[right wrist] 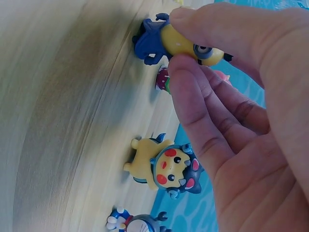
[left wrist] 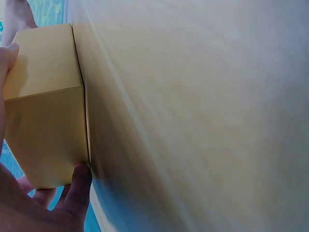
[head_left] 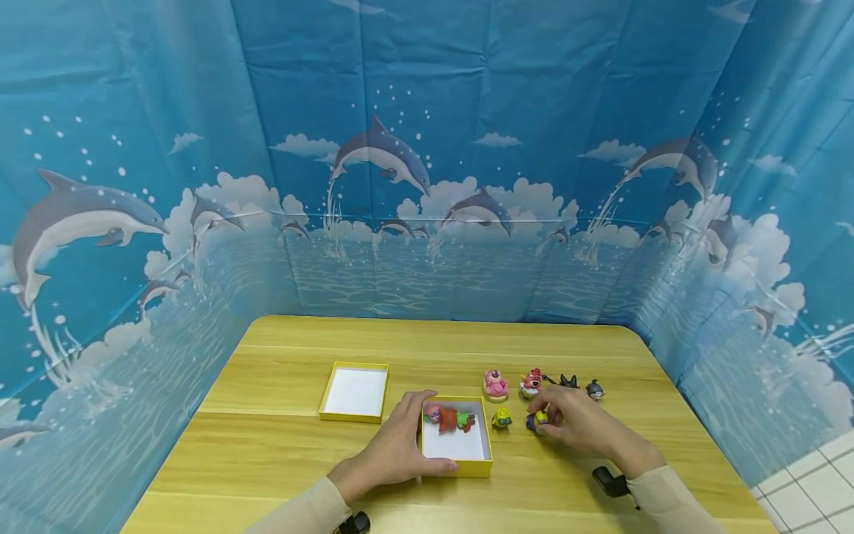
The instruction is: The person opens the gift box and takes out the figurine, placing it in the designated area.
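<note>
My left hand [head_left: 400, 445] grips a small yellow box [head_left: 475, 469] at its left side, thumb along the front wall and fingers toward the back. In the left wrist view the box's outer walls [left wrist: 46, 130] show, with a fingertip low at its edge by the tabletop. Inside the box lies a pink-headed figurine [head_left: 445, 419] with a red-brown and green body. To the right of the box, my right hand [right wrist: 236, 106] pinches a yellow-and-blue minion figurine [right wrist: 178, 41] between thumb and fingers, close over the table. A yellow-green figurine [head_left: 501, 420] stands between box and minion.
Behind the right hand stand two pink bear figurines [head_left: 495, 386], a yellow one in a dark eared hood [right wrist: 166, 166] and a grey-blue one [head_left: 594, 389]. A white-lined yellow box half [head_left: 353, 393] lies to the left. A dolphin-print curtain [head_left: 427, 267] surrounds the wooden table [head_left: 267, 445].
</note>
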{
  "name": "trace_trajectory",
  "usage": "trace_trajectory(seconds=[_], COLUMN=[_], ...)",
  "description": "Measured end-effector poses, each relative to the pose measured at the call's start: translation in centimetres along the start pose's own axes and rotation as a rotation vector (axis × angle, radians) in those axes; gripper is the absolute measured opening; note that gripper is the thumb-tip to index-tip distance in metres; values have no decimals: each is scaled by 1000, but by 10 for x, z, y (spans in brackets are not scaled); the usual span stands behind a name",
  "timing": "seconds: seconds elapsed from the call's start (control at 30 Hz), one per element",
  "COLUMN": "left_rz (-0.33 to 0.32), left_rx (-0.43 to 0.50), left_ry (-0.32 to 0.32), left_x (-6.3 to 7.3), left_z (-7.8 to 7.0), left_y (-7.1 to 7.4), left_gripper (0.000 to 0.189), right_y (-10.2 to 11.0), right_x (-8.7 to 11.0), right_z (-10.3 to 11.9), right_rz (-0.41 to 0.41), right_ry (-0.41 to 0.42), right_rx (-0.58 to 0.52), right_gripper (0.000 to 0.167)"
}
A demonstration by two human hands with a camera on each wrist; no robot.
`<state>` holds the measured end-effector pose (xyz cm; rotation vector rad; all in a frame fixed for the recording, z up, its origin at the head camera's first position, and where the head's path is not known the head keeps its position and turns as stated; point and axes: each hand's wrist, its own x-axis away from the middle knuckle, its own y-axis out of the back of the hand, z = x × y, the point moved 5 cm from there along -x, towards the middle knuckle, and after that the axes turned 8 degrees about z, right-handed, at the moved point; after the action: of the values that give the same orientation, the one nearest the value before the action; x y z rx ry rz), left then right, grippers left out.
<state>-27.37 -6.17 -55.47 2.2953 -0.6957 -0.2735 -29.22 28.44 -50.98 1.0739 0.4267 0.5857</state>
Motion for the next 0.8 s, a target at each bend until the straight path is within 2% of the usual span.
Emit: trace_trajectory(seconds=[0.43, 0.8], left_rz=[0, 2], left_rx=[1, 4], left_ry=[-3, -3], left_x=[-1, -1], left_z=[2, 3], left_y=[0, 0], left_gripper=[130, 130], right_y=[4, 12], right_x=[1, 1], right_z=[7, 19], right_rz=[17, 17], right_ry=[6, -28], right_rx=[4, 24], right_gripper=[30, 33])
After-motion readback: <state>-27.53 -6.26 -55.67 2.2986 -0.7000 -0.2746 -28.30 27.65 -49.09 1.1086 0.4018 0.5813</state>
